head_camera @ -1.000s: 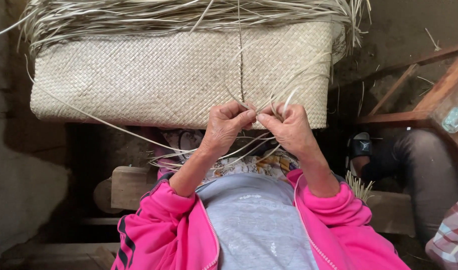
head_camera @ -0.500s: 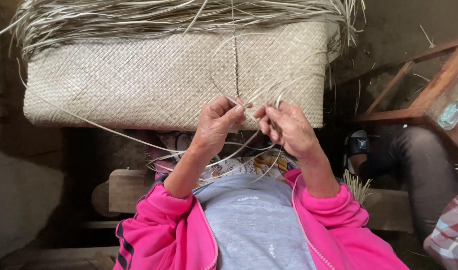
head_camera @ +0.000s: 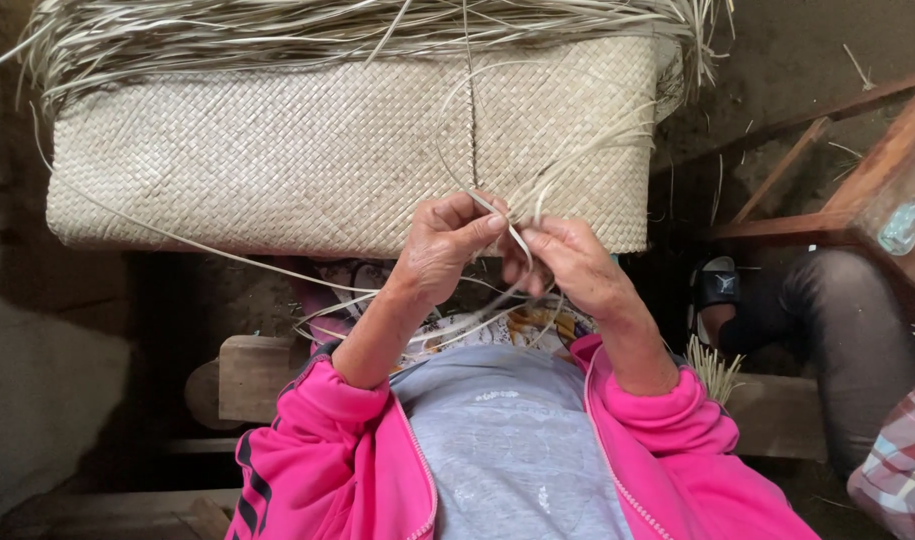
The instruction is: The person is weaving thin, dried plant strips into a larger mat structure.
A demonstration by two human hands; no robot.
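A pale woven mat [head_camera: 307,150] lies folded in front of me, with loose unwoven straw ends [head_camera: 277,30] fanning out along its far edge. My left hand [head_camera: 442,245] and my right hand [head_camera: 567,262] meet just before the mat's near edge. Both pinch thin pale straw strips [head_camera: 517,240] between thumb and fingers. The strips loop up over the mat and trail down toward my lap. Pink jacket sleeves cover both forearms.
A wooden block [head_camera: 252,375] lies at lower left under my arm. At the right another person's dark-trousered leg [head_camera: 847,330] and sandalled foot [head_camera: 715,285] rest near a wooden frame [head_camera: 827,170]. A clear plastic bottle [head_camera: 907,220] stands on it. A small straw bundle [head_camera: 712,365] sits beside my right elbow.
My hands have stayed together at the mat's edge, fingers shifting on the strips. The looped strips above them have swung slightly. The view has moved a little.
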